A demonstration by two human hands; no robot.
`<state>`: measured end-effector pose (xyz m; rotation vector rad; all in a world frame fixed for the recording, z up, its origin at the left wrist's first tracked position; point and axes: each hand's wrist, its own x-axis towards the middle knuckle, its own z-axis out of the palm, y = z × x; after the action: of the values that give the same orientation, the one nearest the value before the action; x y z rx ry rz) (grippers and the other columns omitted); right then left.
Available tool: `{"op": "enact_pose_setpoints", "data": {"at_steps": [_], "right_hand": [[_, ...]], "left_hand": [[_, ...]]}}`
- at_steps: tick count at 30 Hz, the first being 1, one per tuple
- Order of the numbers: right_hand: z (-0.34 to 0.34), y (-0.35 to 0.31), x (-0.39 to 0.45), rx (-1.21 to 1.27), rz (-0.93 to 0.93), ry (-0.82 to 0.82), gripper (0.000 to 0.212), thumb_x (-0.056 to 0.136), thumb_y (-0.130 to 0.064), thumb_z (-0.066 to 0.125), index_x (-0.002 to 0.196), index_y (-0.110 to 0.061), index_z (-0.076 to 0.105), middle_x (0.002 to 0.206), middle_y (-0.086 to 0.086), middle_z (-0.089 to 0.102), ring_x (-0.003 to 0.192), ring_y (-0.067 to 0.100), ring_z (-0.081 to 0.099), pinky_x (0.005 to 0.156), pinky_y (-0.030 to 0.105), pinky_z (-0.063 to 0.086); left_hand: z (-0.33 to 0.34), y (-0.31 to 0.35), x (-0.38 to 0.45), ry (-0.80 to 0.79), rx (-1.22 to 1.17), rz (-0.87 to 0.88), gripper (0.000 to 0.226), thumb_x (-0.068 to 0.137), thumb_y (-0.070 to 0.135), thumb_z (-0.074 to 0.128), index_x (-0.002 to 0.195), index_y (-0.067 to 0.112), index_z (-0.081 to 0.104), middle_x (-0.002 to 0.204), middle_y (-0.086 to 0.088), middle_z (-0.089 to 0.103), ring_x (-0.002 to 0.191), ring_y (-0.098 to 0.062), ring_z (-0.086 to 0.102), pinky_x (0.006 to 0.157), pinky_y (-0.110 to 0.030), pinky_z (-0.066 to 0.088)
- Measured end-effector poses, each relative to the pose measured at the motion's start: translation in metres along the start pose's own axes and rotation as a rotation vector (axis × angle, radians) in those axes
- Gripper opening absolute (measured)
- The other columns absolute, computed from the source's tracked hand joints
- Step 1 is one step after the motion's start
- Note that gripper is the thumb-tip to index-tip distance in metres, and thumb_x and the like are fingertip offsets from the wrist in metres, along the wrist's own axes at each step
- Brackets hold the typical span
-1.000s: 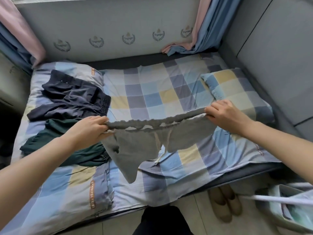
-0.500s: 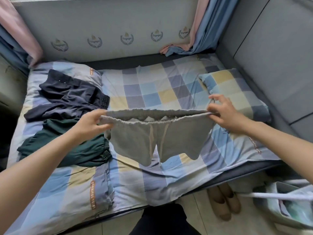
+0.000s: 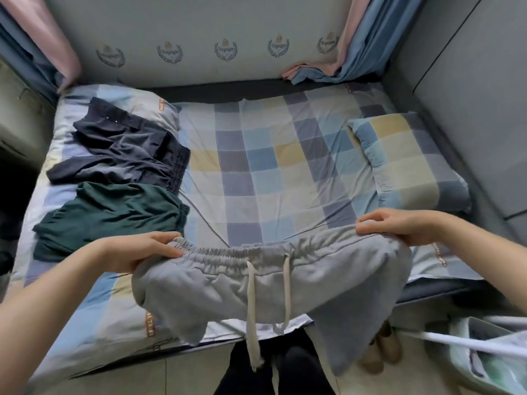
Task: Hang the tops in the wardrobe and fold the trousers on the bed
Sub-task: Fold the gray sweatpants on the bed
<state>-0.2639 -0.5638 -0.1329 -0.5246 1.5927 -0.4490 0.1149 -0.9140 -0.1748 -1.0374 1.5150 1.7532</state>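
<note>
Grey trousers [image 3: 285, 283]: held spread by the elastic waistband in the lower centre of the frame, over the near edge of the bed [image 3: 256, 178]; two pale drawstrings are seen hanging down from the middle of the waistband, and the legs drape past the mattress edge.
Left hand [image 3: 142, 249]: clenched around the waistband's left end, thumb on top of the gathered fabric.
Right hand [image 3: 399, 226]: clenched around the waistband's right end, fingers curled over the cloth.
Dark navy trousers [image 3: 119, 149]: laid rumpled at the upper left of the bed.
Dark green trousers [image 3: 108, 218]: laid just below the navy pair, at centre left, touching it.
Pillow [image 3: 407, 158]: checked, placed at the right of the bed.
Curtains [image 3: 356, 38]: pink and blue, bunched at the upper right.
Shoes [image 3: 382, 352]: seen on the floor, lower right.
</note>
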Motion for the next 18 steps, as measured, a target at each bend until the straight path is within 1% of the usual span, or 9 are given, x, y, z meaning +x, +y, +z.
{"op": "enact_pose_setpoints", "data": {"at_steps": [3,5,6,8,9,10,12,15,18], "right_hand": [[-0.025,-0.005,0.026,-0.029,0.060,0.033,0.036,0.084,-0.043,0.069,0.101,-0.012,0.064,0.100,0.001,0.070,0.092,0.013,0.066,0.082,0.028,0.049],[-0.039,-0.002,0.059,-0.040,0.011,0.154,0.033,0.087,-0.032,0.067,0.110,-0.009,0.062,0.102,0.005,0.071,0.094,0.010,0.066,0.087,0.027,0.052],[-0.043,0.003,0.079,-0.049,-0.037,0.255,0.030,0.088,-0.029,0.067,0.105,-0.005,0.059,0.095,0.006,0.068,0.089,0.007,0.064,0.086,0.025,0.051],[-0.052,0.021,0.137,-0.050,-0.147,0.452,0.021,0.089,-0.023,0.066,0.092,-0.005,0.055,0.078,0.001,0.058,0.069,-0.001,0.056,0.066,0.014,0.048],[-0.058,0.037,0.175,-0.058,-0.184,0.517,0.020,0.089,-0.020,0.066,0.087,-0.004,0.056,0.073,0.000,0.057,0.063,-0.002,0.054,0.057,0.011,0.044],[-0.059,0.052,0.206,-0.062,-0.193,0.573,0.015,0.089,-0.017,0.067,0.085,-0.006,0.058,0.073,0.001,0.060,0.064,0.001,0.057,0.055,0.011,0.042],[-0.063,0.093,0.280,-0.093,-0.179,0.643,0.013,0.087,-0.013,0.067,0.093,-0.002,0.063,0.082,0.007,0.065,0.074,0.014,0.061,0.063,0.016,0.045],[-0.056,0.139,0.364,-0.128,-0.152,0.695,0.009,0.088,-0.003,0.062,0.093,0.004,0.060,0.079,0.013,0.057,0.065,0.015,0.048,0.056,0.015,0.037],[-0.052,0.164,0.423,-0.111,-0.161,0.706,0.008,0.091,-0.002,0.056,0.097,-0.001,0.060,0.085,0.012,0.058,0.074,0.020,0.051,0.056,0.019,0.037]], "left_hand": [[-0.005,0.013,0.030,0.087,0.074,0.061,0.042,0.086,0.032,0.070,0.126,0.036,0.057,0.126,-0.003,0.062,0.113,-0.024,0.063,0.097,-0.044,0.051],[-0.007,0.016,0.066,0.290,0.179,0.120,0.048,0.083,0.038,0.072,0.128,0.041,0.054,0.126,0.000,0.059,0.114,-0.020,0.059,0.097,-0.039,0.049],[-0.005,0.017,0.084,0.419,0.212,0.137,0.053,0.083,0.036,0.073,0.132,0.037,0.051,0.122,-0.003,0.059,0.110,-0.020,0.059,0.091,-0.033,0.049],[0.000,0.012,0.135,0.658,0.272,0.168,0.047,0.087,0.028,0.072,0.129,0.016,0.055,0.103,-0.017,0.064,0.088,-0.022,0.059,0.068,-0.026,0.040],[0.001,0.002,0.168,0.755,0.287,0.189,0.038,0.087,0.024,0.072,0.119,0.008,0.060,0.095,-0.022,0.065,0.077,-0.022,0.057,0.061,-0.025,0.034],[0.002,-0.008,0.195,0.814,0.289,0.204,0.026,0.087,0.019,0.073,0.106,0.004,0.064,0.081,-0.019,0.064,0.067,-0.019,0.053,0.056,-0.025,0.031],[0.003,-0.037,0.262,0.887,0.288,0.189,0.013,0.086,0.013,0.071,0.082,0.007,0.061,0.063,-0.006,0.056,0.060,-0.020,0.047,0.054,-0.030,0.030],[0.005,-0.082,0.347,0.923,0.340,0.107,0.007,0.089,0.010,0.062,0.089,0.006,0.056,0.077,-0.010,0.056,0.077,-0.030,0.051,0.064,-0.035,0.028],[0.004,-0.105,0.407,0.936,0.319,0.098,0.009,0.092,0.006,0.053,0.089,0.011,0.046,0.084,-0.016,0.053,0.082,-0.031,0.050,0.067,-0.036,0.030]]}}
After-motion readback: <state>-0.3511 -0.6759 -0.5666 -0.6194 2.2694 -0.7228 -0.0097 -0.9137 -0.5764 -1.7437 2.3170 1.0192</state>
